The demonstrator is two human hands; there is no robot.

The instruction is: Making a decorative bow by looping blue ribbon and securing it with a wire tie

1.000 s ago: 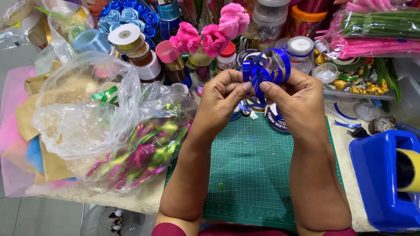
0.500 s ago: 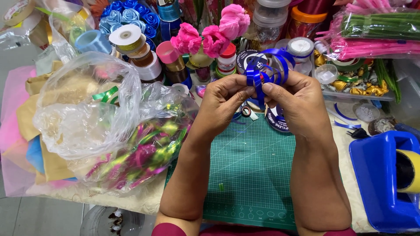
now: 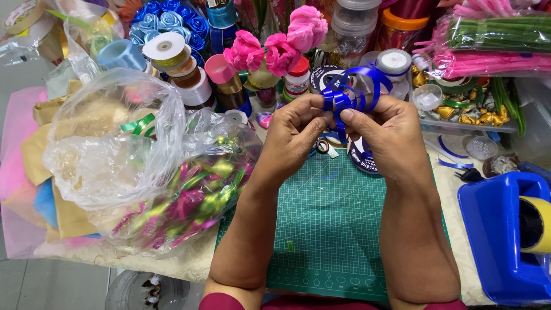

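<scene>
Looking down from the head camera, I am seeing both hands up over the green cutting mat (image 3: 330, 229) on the table (image 3: 459, 229). My left hand (image 3: 293, 135) and my right hand (image 3: 390, 135) are pinching a blue ribbon (image 3: 350, 95) between them. The ribbon is folded into loops, and the fingertips of both hands are squeezing it at the middle. The loops are sticking up above the fingers.

To the left, a big clear plastic bag (image 3: 138, 166) is lying on the table. It is holding shiny green and pink ribbon bows. Its open top is sagging, and tan cloth is showing through it.

At the back, spools of ribbon (image 3: 172, 57) are standing close together. Beside them, pink flowers (image 3: 281, 43) are poking up, and blue ribbon roses (image 3: 169, 20) are sitting behind the spools.

On the right, a small clear tray (image 3: 465, 115) is holding little gold pieces. Above it, a clear packet (image 3: 496, 34) is holding green sticks, and pink sticks are lying under it.

At the right edge, a blue tape holder (image 3: 505, 241) is sitting with a yellow tape roll (image 3: 539, 224) in it.
</scene>
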